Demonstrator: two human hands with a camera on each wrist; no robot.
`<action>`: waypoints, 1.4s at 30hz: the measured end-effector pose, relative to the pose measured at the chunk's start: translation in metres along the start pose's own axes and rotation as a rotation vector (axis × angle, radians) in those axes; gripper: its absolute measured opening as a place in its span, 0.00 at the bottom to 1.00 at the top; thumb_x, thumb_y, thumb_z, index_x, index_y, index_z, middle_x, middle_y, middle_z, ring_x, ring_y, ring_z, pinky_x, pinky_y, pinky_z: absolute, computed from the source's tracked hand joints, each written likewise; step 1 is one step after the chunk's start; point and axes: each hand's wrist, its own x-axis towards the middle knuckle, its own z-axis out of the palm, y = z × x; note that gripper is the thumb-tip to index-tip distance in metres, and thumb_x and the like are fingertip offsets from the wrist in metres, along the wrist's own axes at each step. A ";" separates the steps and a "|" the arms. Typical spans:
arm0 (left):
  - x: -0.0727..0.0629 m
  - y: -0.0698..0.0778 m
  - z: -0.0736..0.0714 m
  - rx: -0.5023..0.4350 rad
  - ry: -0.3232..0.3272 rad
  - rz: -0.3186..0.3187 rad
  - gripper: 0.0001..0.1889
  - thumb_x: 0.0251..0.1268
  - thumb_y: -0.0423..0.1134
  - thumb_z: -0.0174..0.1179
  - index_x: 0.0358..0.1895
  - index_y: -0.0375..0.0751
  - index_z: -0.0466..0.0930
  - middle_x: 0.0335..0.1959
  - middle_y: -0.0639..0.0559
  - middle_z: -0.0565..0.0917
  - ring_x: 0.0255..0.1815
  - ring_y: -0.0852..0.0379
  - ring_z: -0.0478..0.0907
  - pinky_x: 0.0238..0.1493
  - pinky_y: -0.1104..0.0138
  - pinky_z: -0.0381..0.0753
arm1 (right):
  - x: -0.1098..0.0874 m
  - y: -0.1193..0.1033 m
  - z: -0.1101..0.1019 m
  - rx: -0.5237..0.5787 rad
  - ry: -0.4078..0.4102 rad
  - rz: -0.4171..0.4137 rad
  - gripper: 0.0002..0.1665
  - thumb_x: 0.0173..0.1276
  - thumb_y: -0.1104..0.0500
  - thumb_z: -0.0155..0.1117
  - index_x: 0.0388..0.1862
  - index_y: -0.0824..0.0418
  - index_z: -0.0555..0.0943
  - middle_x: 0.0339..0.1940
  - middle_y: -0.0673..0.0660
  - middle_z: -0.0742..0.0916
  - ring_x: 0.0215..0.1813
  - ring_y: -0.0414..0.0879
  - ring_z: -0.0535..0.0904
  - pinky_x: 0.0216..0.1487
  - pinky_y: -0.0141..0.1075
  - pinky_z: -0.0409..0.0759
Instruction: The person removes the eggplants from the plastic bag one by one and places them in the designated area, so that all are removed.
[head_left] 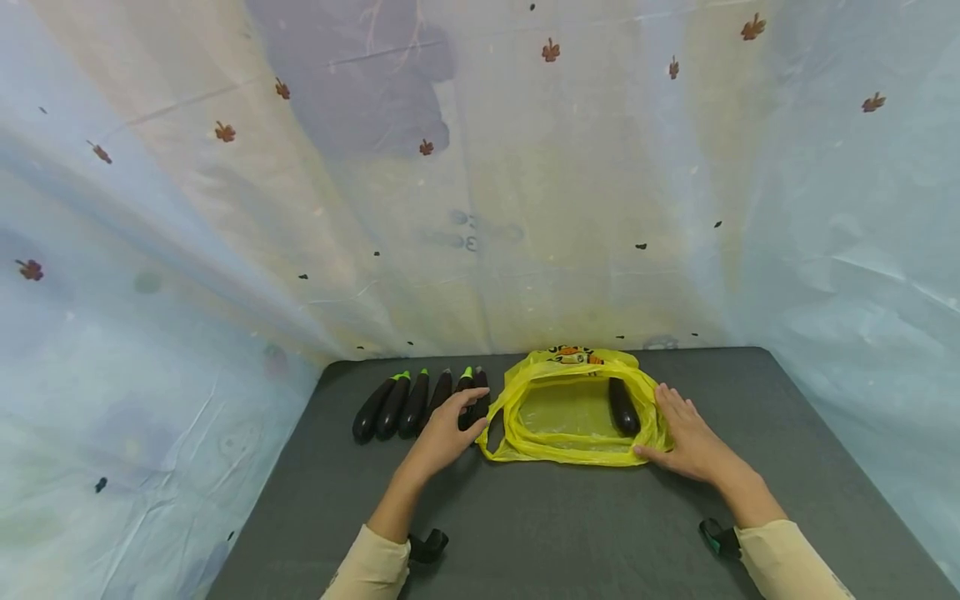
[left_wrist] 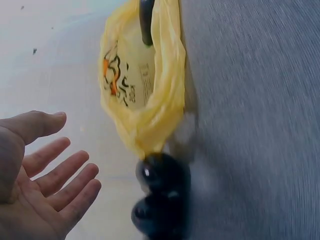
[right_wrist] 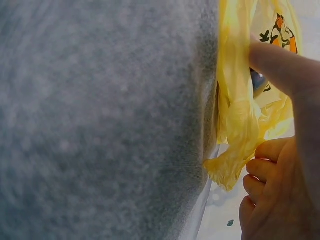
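A yellow plastic bag (head_left: 570, 454) lies with its mouth open on the grey table, showing an orange and black print. Inside it, at the right, rests one dark eggplant (head_left: 624, 408). My right hand (head_left: 693, 442) is at the bag's right side, fingers extended along the outside and thumb at the near rim. Over the right end of a row of eggplants (head_left: 393, 408), my left hand (head_left: 447, 429) hovers with fingers apart, holding nothing. The left wrist view shows that palm (left_wrist: 40, 200) empty beside the bag (left_wrist: 170, 85) and two eggplant ends (left_wrist: 162, 172).
The grey table (head_left: 555, 533) reaches toward me and out to both sides. Behind it and at the sides hangs a pale plastic sheet (head_left: 525, 275) with leaf prints. Dark straps (head_left: 429, 546) are at both wrists.
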 end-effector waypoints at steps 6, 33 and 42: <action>0.007 0.015 0.014 -0.015 -0.066 0.044 0.30 0.81 0.41 0.65 0.81 0.45 0.69 0.77 0.43 0.73 0.77 0.38 0.71 0.75 0.43 0.74 | 0.000 0.001 -0.001 -0.004 0.000 -0.004 0.74 0.69 0.35 0.76 0.88 0.75 0.43 0.87 0.78 0.51 0.86 0.76 0.45 0.86 0.64 0.38; 0.045 0.044 0.083 0.058 -0.179 0.088 0.28 0.81 0.44 0.65 0.79 0.50 0.73 0.75 0.48 0.77 0.73 0.47 0.76 0.70 0.49 0.80 | 0.001 0.004 -0.002 -0.019 0.004 -0.039 0.77 0.61 0.40 0.84 0.87 0.76 0.46 0.85 0.80 0.53 0.85 0.78 0.47 0.85 0.67 0.41; 0.055 0.051 0.105 0.082 -0.185 0.069 0.29 0.80 0.45 0.65 0.79 0.46 0.73 0.73 0.47 0.79 0.71 0.48 0.77 0.68 0.51 0.81 | 0.001 0.003 0.001 -0.014 -0.004 -0.030 0.77 0.60 0.41 0.84 0.87 0.76 0.46 0.86 0.80 0.52 0.85 0.78 0.46 0.85 0.66 0.40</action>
